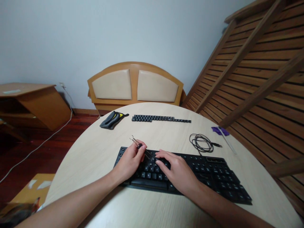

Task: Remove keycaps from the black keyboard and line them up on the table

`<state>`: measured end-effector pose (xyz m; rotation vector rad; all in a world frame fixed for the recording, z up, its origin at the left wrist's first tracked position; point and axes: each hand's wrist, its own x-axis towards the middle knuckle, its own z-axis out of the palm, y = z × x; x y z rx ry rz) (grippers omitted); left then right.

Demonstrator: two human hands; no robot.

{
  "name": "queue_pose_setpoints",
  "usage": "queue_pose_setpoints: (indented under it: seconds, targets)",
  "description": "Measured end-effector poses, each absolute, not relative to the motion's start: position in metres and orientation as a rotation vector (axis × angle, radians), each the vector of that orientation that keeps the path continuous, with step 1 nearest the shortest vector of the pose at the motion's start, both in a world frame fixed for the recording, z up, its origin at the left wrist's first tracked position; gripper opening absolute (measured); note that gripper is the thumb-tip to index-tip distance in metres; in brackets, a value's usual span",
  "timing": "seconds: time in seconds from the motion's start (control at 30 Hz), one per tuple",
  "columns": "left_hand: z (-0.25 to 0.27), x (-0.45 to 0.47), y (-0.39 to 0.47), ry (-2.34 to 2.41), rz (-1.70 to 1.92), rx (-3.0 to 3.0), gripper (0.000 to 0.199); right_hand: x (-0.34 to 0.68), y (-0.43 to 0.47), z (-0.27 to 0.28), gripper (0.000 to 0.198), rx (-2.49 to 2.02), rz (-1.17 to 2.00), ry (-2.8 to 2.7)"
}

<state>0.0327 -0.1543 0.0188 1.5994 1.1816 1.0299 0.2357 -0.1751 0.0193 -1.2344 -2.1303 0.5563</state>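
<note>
A black keyboard (154,183) lies before me on the round table, with some keycaps gone from its upper rows. My left hand (130,160) is closed around a wire keycap puller (140,146) with a dark middle. Wire prongs stick out past the fingers at the far side, and thin wires reach down toward the keys on the near side. Over the keyboard's middle, my right hand (177,167) holds nothing visible; its thumb and fingers are apart, with the fingertips at the keys near the puller's wires.
Loose keycaps (154,118) stand in rows toward the table's far side. A grey and black pouch (113,120) with yellow lies to their left. At right are the coiled cable (201,144), a purple cloth (220,130) and a thin white stick (227,140).
</note>
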Motion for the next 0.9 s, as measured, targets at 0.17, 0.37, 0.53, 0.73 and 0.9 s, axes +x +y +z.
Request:
queue_pose_setpoints:
  seconds: [0.17, 0.37, 0.53, 0.73, 0.9]
  targets:
    - [0.018, 0.033, -0.153, 1.235, 1.012, 1.637, 0.024, 0.24, -0.156, 0.033, 0.016, -1.311, 0.514, -2.096]
    - [0.019, 0.033, -0.153, 1.225, 0.993, 1.659, 0.022, 0.242, -0.095, 0.049, 0.019, -1.533, 0.264, -2.196]
    - [0.02, 0.033, -0.154, 1.233, 0.984, 1.672, 0.022, 0.229, -0.037, 0.059, 0.02, -1.682, 0.101, -2.199]
    - [0.019, 0.032, -0.155, 1.234, 0.972, 1.674, 0.023, 0.213, 0.012, 0.052, 0.02, -1.783, -0.005, -2.151]
    - [0.019, 0.032, -0.154, 1.232, 0.952, 1.678, 0.025, 0.206, 0.019, 0.028, 0.023, -1.756, -0.04, -2.129]
